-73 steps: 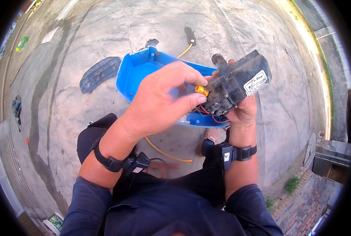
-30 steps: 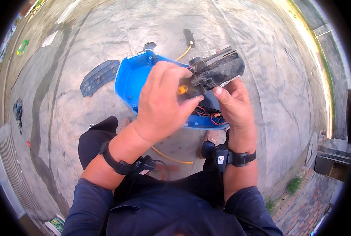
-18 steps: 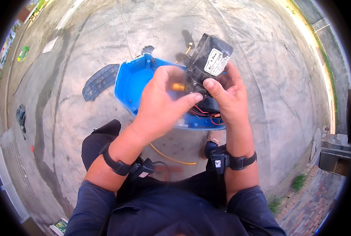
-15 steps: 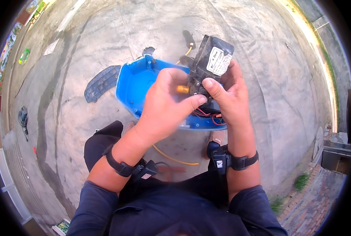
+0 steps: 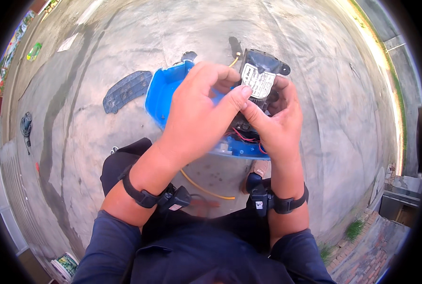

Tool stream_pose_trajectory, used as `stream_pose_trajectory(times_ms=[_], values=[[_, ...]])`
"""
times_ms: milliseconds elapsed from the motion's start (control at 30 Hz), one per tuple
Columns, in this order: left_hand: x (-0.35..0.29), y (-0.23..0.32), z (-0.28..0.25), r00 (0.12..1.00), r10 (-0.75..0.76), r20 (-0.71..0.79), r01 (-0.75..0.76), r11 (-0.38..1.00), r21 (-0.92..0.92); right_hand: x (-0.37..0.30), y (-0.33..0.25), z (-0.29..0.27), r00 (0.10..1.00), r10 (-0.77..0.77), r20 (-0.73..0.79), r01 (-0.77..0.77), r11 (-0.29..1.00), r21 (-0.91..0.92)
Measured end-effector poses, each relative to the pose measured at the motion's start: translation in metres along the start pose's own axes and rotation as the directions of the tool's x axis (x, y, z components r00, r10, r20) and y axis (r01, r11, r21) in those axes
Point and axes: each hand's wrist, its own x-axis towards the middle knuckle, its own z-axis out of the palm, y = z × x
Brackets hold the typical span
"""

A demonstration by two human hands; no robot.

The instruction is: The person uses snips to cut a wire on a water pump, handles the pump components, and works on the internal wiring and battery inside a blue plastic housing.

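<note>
from the head camera, both hands are meeting on a small black boxy plastic unit with a white label [image 5: 259, 78], lifting it up off the work so its labelled face is turning toward the person's eyes. the left hand [image 5: 197, 118] is coming across from the left with its thumb pressing onto the lower edge of the label and its fingers curling over the top left corner, so it is clamped on the unit rather than open. the right hand [image 5: 275, 128] is cupping the unit from below and from the right, fingers wrapping behind it and thumb tip meeting the left thumb; it too is closed on the unit, seemingly to steady it while the other hand is working at it.

just beneath the grip, thin red and black wires [image 5: 244, 136] are trailing down out of the unit, which is probably why it is being held so close above the blue plastic shell [image 5: 161, 97] lying on the grey concrete ground [image 5: 315, 57] directly below the hands. a yellow cable [image 5: 206, 189] is running out from under the shell toward the person's dark trousers. to the left of the grip, well apart, a dark grey ribbed plastic panel [image 5: 127, 90] is lying flat on the concrete. black wrist straps [image 5: 147, 196] are sitting on both forearms.
</note>
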Motion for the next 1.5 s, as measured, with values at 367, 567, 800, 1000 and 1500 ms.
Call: stream_pose_trajectory(times_ms=[367,567,800,1000,1500], values=[[0.003,-0.003,-0.002,0.984,-0.167,0.061,0.178,0.938,-0.299,-0.001,0.004,0.002,0.998,-0.053,0.028,0.054,0.996,-0.068],[0.004,0.0,-0.004,0.977,-0.205,0.067,0.215,0.949,-0.231,-0.001,0.004,-0.001,0.998,-0.058,0.022,0.06,0.99,-0.129],[0.005,0.0,-0.005,0.964,-0.262,0.047,0.265,0.932,-0.249,-0.001,-0.001,0.004,1.0,0.008,0.017,-0.007,0.998,-0.067],[0.007,-0.008,-0.006,0.979,-0.203,0.004,0.196,0.941,-0.274,0.0,0.008,-0.001,1.0,-0.003,-0.008,0.002,0.995,-0.099],[0.014,-0.013,-0.02,0.957,-0.281,-0.07,0.237,0.9,-0.367,0.003,0.005,-0.009,1.0,0.004,-0.021,-0.006,0.997,-0.077]])
